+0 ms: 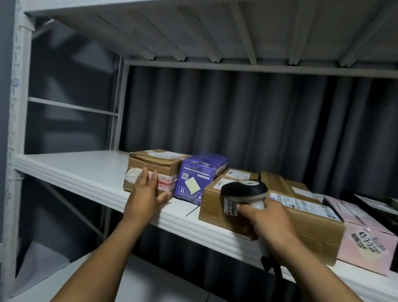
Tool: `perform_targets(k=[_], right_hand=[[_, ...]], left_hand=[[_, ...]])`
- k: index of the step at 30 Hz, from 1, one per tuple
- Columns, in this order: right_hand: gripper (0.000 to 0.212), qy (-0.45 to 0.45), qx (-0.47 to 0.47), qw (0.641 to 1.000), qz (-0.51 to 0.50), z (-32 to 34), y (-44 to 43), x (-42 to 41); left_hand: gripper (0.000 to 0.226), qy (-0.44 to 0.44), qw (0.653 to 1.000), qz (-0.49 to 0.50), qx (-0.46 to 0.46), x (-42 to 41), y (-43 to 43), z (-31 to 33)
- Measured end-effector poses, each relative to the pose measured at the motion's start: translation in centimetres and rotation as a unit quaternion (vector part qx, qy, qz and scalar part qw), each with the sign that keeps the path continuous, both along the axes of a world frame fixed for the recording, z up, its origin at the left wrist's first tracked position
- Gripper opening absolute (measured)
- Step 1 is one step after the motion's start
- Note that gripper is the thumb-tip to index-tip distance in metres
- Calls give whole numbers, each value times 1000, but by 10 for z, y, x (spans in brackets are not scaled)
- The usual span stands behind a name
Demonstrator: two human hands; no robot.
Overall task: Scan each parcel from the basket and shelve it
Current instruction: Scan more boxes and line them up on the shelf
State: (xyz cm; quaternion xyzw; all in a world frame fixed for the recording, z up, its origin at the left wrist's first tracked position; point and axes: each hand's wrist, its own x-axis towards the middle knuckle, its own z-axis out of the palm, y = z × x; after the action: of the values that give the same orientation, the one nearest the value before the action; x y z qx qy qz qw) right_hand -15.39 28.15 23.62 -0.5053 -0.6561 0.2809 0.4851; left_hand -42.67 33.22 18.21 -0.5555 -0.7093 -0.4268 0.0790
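1. The left hand (146,194) is open, its straight fingers flat against the taped front of a small cardboard parcel (154,163). It holds nothing. The parcel stands on the white shelf (74,168), at the left end of a row.
2. Just right of that hand, a purple box (199,174) touches the parcel's side.
3. Further right, the right hand (267,220) is wrapped round the handle of a barcode scanner (244,191), whose head hangs over the front corner of a large cardboard box (311,224).
4. Right of the scanner hand sit a pink box (366,235) and dark parcels beyond it.
5. Several parcels look shelved, and this one seems to be getting nudged home. The basket is out of view, so what remains cannot be told.
6. Bare shelf lies left of the pressing hand. The scanner's cable (276,268) dangles by the shelf edge and might snag.
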Motion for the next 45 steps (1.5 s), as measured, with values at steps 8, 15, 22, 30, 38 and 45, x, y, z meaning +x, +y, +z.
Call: perform_targets(k=[8, 15, 22, 30, 38, 45], right_hand=[[17, -17, 13, 1000, -2, -3, 1, -2], [13, -9, -4, 1000, 9, 1, -15, 10], [15, -12, -27, 999, 24, -11, -71, 55], [17, -54, -104, 992, 46, -70, -153, 110], [22, -98, -156, 982, 44, -128, -247, 166], [18, -167, -195, 966, -30, -192, -318, 246]], left_hand=[[79, 71, 987, -18, -141, -10, 21, 9], [75, 148, 973, 9, -176, -8, 1, 26], [67, 146, 974, -41, -167, 52, -76, 26], [59, 192, 952, -90, -219, 129, -172, -41], [58, 166, 922, -154, -314, 196, -273, -150], [54, 154, 883, -260, -359, 282, -338, -228]])
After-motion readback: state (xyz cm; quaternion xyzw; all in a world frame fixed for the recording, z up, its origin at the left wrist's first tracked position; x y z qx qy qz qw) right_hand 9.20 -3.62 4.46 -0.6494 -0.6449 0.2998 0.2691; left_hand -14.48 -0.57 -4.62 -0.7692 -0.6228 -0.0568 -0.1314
